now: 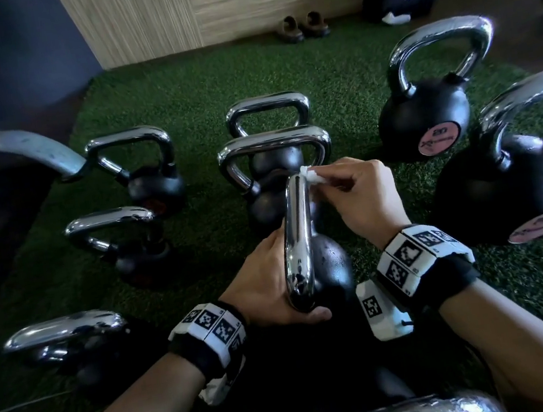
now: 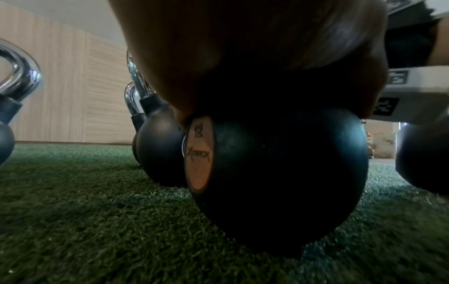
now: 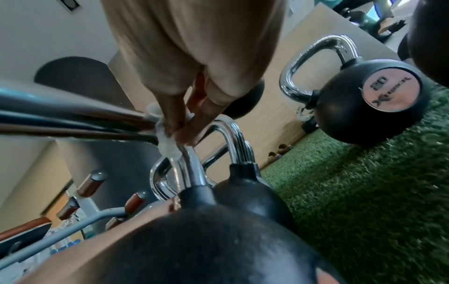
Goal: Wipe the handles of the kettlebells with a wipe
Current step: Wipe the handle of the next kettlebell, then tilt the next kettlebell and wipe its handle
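Kettlebell in hand: the near kettlebell (image 1: pixel 332 268) stands on the green turf (image 1: pixel 179 93), toward its near edge, in the middle of the group; its label reads 12 in the left wrist view.
Handle: the chrome handle (image 1: pixel 296 237) runs away from the person, its far bend close to the next kettlebell's handle (image 1: pixel 272 143).
Left hand: the left hand (image 1: pixel 269 282) curls round the near end of the handle, thumb tucked under it, steadying the weight.
Right hand: the right hand (image 1: pixel 361 194) pinches a small bunched white wipe (image 1: pixel 309 175) against the far bend of the handle.
Doing it well: keep the left grip firm so the bell does not rock, and draw the wipe down the far leg and back along the bar (the underside counts too).
Covered part: the near end lies under the left hand, so it likely needs a shift of grip.
Risk: the wipe is bunched small, so bare fingertips may smear the chrome.
Other kettlebells: several more stand around on the turf toward its left and right edges, with no wipe on them.
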The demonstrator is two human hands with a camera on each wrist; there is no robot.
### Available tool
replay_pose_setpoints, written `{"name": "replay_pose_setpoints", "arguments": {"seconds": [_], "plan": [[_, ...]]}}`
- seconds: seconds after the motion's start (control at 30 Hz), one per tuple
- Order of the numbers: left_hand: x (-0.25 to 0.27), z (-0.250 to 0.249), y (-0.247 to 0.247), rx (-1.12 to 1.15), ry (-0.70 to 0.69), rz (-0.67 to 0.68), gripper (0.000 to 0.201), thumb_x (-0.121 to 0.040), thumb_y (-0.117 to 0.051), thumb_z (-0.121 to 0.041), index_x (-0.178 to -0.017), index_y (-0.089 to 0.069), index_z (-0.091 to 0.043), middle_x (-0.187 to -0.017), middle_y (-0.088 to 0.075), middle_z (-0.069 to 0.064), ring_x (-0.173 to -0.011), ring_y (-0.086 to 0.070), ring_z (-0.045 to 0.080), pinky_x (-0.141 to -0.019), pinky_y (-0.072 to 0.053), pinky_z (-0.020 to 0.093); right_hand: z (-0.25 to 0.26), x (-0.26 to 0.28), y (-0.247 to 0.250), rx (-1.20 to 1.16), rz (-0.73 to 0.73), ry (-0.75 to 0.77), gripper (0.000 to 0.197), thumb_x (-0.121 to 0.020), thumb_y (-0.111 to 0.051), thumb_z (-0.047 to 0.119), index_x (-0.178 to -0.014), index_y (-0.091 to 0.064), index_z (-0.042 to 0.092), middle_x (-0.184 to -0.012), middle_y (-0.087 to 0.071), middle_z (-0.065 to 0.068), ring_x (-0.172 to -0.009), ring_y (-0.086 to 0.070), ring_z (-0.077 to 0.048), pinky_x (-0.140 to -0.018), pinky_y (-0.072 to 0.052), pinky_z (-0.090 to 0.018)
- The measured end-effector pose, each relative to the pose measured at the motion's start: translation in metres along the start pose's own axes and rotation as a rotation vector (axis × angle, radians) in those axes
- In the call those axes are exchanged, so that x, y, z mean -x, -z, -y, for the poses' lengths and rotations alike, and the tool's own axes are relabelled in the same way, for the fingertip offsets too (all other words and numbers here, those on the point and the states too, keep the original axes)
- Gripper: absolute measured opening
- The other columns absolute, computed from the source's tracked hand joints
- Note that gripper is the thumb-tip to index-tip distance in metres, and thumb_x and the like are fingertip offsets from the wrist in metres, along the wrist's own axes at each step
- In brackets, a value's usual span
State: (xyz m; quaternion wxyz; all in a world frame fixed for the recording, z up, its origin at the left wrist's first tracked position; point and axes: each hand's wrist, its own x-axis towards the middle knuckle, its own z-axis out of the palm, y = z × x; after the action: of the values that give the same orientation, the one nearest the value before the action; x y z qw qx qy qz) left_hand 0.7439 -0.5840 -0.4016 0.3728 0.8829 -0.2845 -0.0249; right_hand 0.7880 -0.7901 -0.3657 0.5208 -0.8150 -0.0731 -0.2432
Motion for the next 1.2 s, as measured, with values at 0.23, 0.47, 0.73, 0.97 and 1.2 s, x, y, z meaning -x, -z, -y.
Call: {"name": "replay_pose_setpoints", "arguments": {"seconds": [0.23, 0.47, 0.73, 0.97, 1.2], "plan": [[-0.006, 0.0, 0.003, -0.006, 0.072, 0.06, 0.118, -0.049, -0.1, -0.047, -0.147, -0.037, -0.026, -0.141, -0.05, -0.012, -0.133, -0.05, 0.009, -0.116, -0.038, 0.028, 0.003, -0.004, 0.004, 0.004, 0.023, 0.091, 0.022, -0.082, -0.079, 0.003, -0.103, -0.081, 0.009, -0.096, -0.075, 0.004, -0.092, -0.073, -0.01, -0.083, -0.056, -0.017], [-0.019, 0.01, 0.007, -0.058, 0.113, 0.164, 0.124, -0.046, -0.089, -0.072, -0.15, -0.04, -0.025, -0.146, -0.051, -0.011, -0.136, -0.048, 0.007, -0.118, -0.039, 0.035, 0.031, 0.017, 0.025, 0.034, 0.178, 0.18, 0.028, -0.081, -0.079, 0.001, -0.098, -0.082, 0.024, -0.094, -0.075, 0.01, -0.077, -0.067, -0.004, -0.064, -0.049, -0.013], [-0.025, 0.019, 0.006, 0.016, 0.076, 0.176, 0.126, -0.045, -0.092, -0.067, -0.151, -0.037, -0.029, -0.15, -0.048, -0.007, -0.14, -0.046, 0.01, -0.119, -0.039, 0.039, 0.044, 0.01, 0.036, -0.052, 0.292, 0.118, 0.023, -0.079, -0.085, 0.013, -0.097, -0.081, 0.026, -0.083, -0.07, 0.012, -0.074, -0.066, -0.001, -0.067, -0.045, -0.009], [-0.032, 0.025, 0.008, 0.034, -0.013, 0.186, 0.118, -0.049, -0.095, -0.063, -0.15, -0.039, -0.037, -0.154, -0.042, -0.009, -0.144, -0.042, 0.011, -0.119, -0.038, 0.044, 0.045, 0.03, 0.035, -0.271, 0.429, -0.017, 0.02, -0.068, -0.093, 0.008, -0.083, -0.08, 0.005, -0.084, -0.076, -0.006, -0.077, -0.075, -0.026, -0.076, -0.063, -0.046], [-0.028, 0.025, 0.009, -0.004, 0.087, 0.245, 0.067, -0.05, -0.096, -0.058, -0.1, -0.054, -0.046, -0.112, -0.062, -0.007, -0.11, -0.064, 0.013, -0.097, -0.053, 0.029, 0.04, 0.045, 0.032, -0.294, 0.577, -0.069, 0.021, -0.064, -0.093, -0.001, -0.071, -0.075, 0.007, -0.065, -0.073, 0.003, -0.06, -0.063, 0.0, -0.059, -0.048, -0.014]]}}
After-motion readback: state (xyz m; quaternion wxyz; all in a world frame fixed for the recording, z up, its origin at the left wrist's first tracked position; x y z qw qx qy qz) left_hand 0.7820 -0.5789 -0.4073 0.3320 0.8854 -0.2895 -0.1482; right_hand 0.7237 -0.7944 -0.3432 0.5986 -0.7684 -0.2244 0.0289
